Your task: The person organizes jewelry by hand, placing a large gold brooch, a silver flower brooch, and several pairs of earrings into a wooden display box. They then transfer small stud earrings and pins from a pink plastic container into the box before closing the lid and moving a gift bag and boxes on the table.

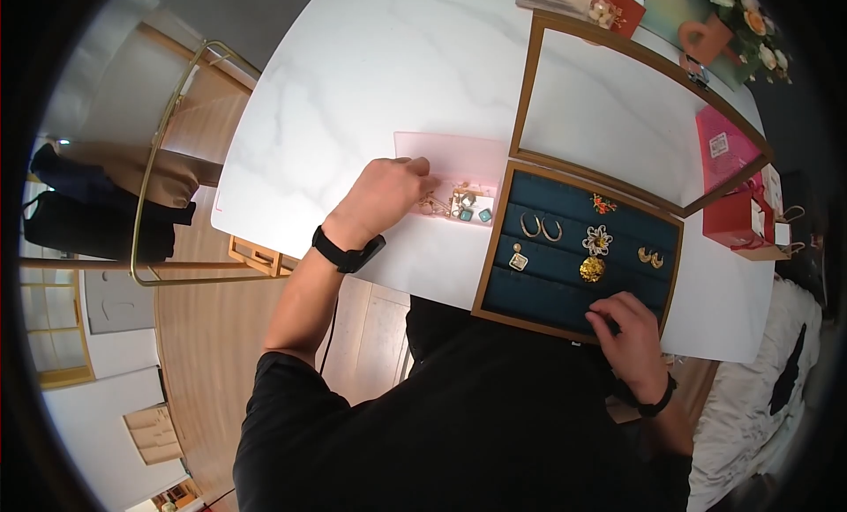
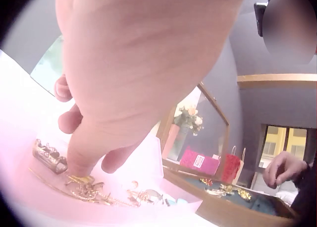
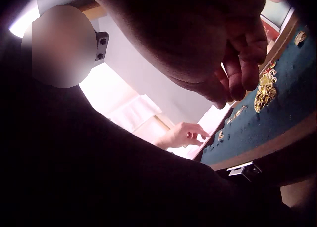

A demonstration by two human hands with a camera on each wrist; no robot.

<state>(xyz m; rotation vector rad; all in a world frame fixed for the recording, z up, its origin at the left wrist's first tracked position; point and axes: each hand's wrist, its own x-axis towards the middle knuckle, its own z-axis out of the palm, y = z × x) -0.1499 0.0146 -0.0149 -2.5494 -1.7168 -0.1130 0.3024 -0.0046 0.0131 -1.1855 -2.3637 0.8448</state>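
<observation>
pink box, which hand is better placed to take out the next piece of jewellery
The left hand, I think: its fingers reach into the pink box by the gold jewellery, while the right hand hovers over the display tray.

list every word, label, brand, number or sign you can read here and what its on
No text is readable.
White label on the bright pink packet: too small and blurred.
Gold marks on the red item at the table's back: too blurred.
</observation>
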